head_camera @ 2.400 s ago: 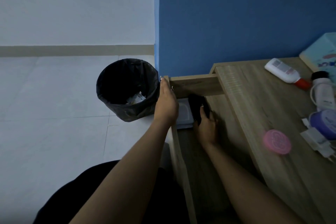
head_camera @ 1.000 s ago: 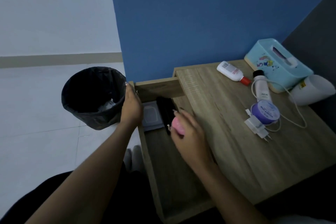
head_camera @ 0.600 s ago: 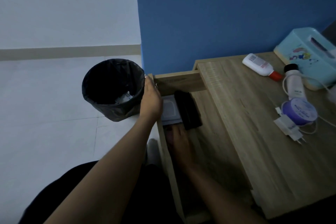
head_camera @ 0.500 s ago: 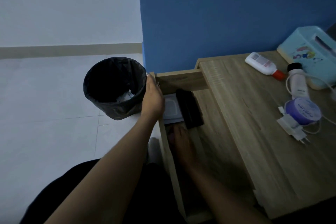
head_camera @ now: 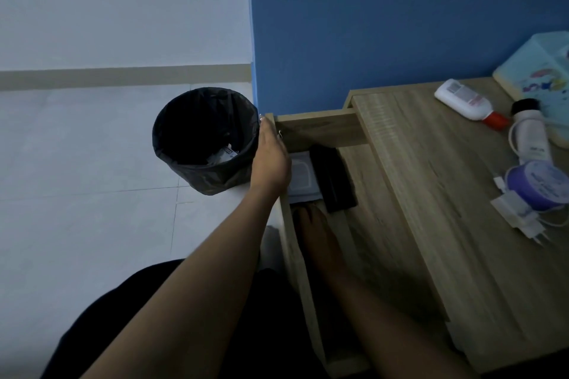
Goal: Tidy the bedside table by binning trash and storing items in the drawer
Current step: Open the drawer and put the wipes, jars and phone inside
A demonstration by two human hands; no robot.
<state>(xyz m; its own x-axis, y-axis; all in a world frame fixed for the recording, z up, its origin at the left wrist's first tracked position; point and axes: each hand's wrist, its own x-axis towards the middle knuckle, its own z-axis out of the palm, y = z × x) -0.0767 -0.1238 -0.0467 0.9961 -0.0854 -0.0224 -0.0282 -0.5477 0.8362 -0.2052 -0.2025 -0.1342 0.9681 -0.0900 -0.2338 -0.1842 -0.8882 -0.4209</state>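
The drawer [head_camera: 363, 194] stood pulled out from the left side of the desk [head_camera: 446, 194], open to the camera. At its far end lay 2 things side by side: a flat white packet [head_camera: 303, 177] and a black case-like item [head_camera: 332, 178], just touching or nearly so. The right hand [head_camera: 317, 228] was down inside the drawer, just in front of the packet, palm lowered into shadow; I could not tell whether its grip was closed on anything or spread flat. The left hand [head_camera: 271, 163] was wrapped over the drawer's outer front corner, its grip closed on the wood edge as if steadying it.

By my judgement the step in hand was stowing an item in the drawer. The next move would call for the right hand to lift clear of the drawer and reach across to the desk top, where several things waited: a white bottle with a red cap [head_camera: 468, 101] lying down, a white bottle with a black cap [head_camera: 531, 132], a purple round tub [head_camera: 537, 184] and a white charger plug [head_camera: 520, 218] with its cable.

Just beside the drawer, on the floor, stood the bin [head_camera: 204, 138] with a black liner and a few pale scraps inside.

The room was dim. The pale blue box [head_camera: 535, 77] was cut off by the right edge, labels were unreadable, and the near part of the drawer floor was hidden by the right forearm.
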